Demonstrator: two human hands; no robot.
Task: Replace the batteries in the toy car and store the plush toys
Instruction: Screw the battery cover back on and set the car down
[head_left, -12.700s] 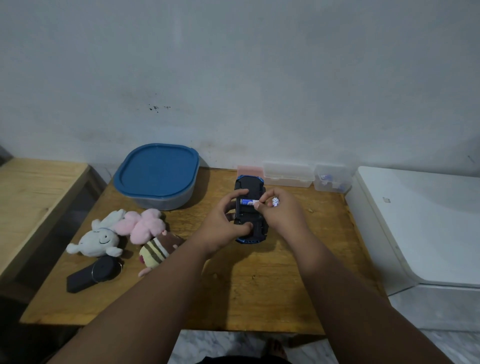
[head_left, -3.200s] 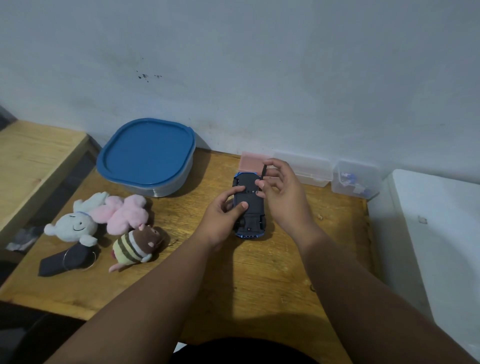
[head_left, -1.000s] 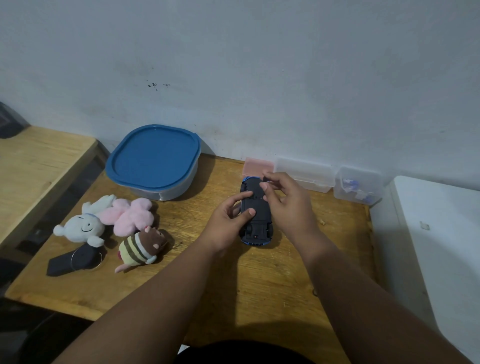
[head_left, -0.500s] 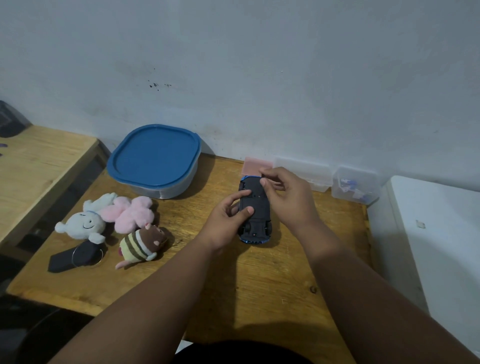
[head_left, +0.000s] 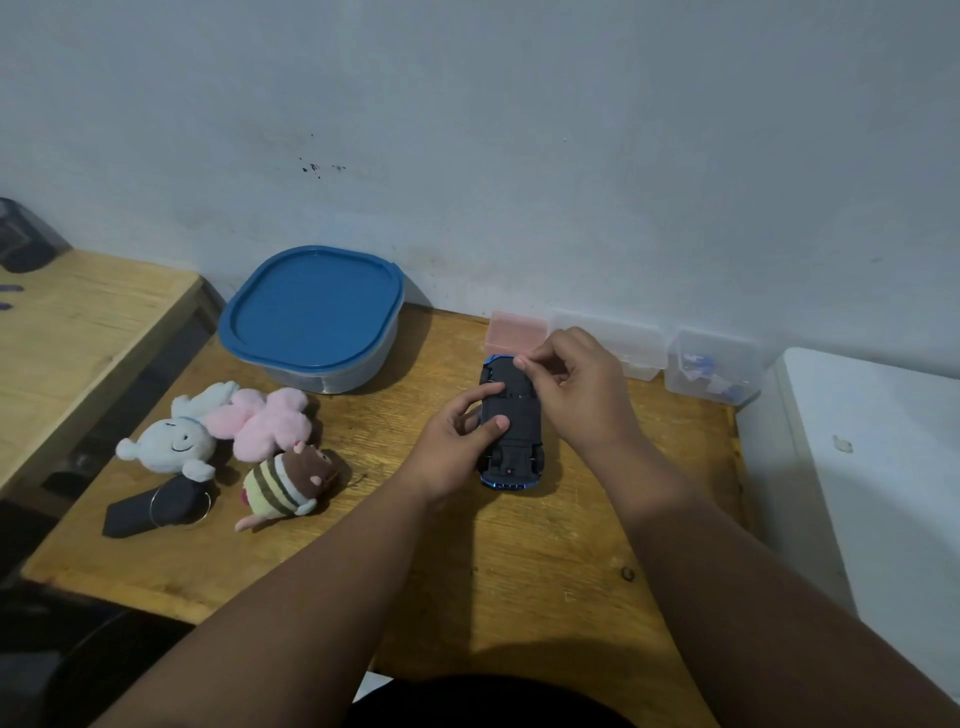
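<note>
Blue toy car (head_left: 511, 422) upside down on wooden table (head_left: 519, 561), near the back. Battery seen earlier now gone from view; dark bottom shut over it, so battery job likely almost done. Left hand (head_left: 457, 436) clamped on car's side. Right hand (head_left: 576, 389) fingertips pinched together at its far end. Three plush toys (head_left: 244, 441) waiting. One blue-lidded tub (head_left: 311, 317).

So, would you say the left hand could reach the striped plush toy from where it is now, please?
Probably yes. The left hand rests on the toy car, and the striped plush toy lies to its left on the same table, with only bare wood between them. It would have to let go of the car first.
</note>
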